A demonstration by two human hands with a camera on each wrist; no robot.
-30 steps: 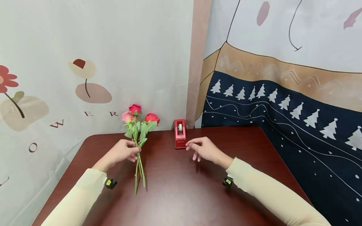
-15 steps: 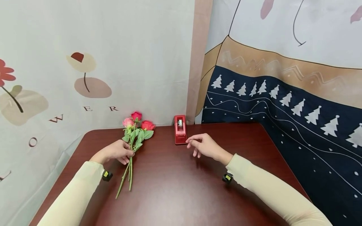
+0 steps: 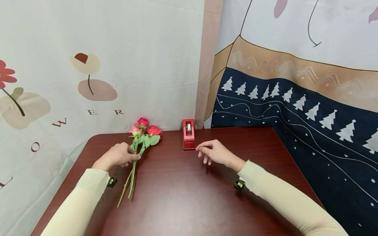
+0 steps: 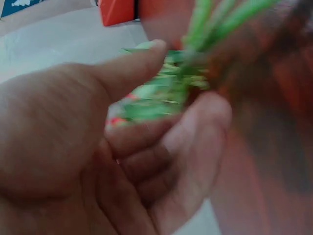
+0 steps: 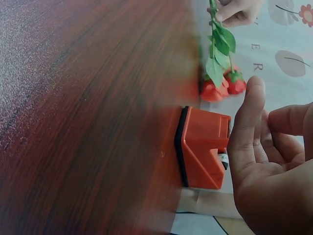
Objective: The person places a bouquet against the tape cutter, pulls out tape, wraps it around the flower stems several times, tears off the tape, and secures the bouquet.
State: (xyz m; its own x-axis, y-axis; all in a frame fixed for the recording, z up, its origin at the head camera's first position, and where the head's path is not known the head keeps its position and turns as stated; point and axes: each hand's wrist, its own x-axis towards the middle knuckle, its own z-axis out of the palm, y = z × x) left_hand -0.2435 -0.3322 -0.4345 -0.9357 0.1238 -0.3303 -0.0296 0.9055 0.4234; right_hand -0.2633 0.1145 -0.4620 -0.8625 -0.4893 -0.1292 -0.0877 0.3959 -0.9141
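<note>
Three roses [image 3: 154, 130], red and pink with green leaves and long stems, lie on the table at the left, heads toward the wall. My left hand [image 3: 118, 154] is at their stems [image 3: 132, 178], thumb crossing over them. In the left wrist view a wide gap shows between thumb and fingers [image 4: 195, 142], with the blurred stems [image 4: 205, 29] just beyond. My right hand [image 3: 217, 152] holds nothing, its fingers loosely bent. It hovers beside the front right corner of a red tape dispenser [image 3: 189, 134], which stands upright near the table's back edge.
The dark red-brown table [image 3: 177, 196] has its back edge against a pale wall cloth [image 3: 153, 65] printed with flowers and letters. A navy cloth with white trees [image 3: 295, 124] hangs along the right side.
My left hand has lowered the roses and brought them leftward onto the table, then its grip has loosened. Stem ends have swung left. My right hand stays by the tape dispenser.
</note>
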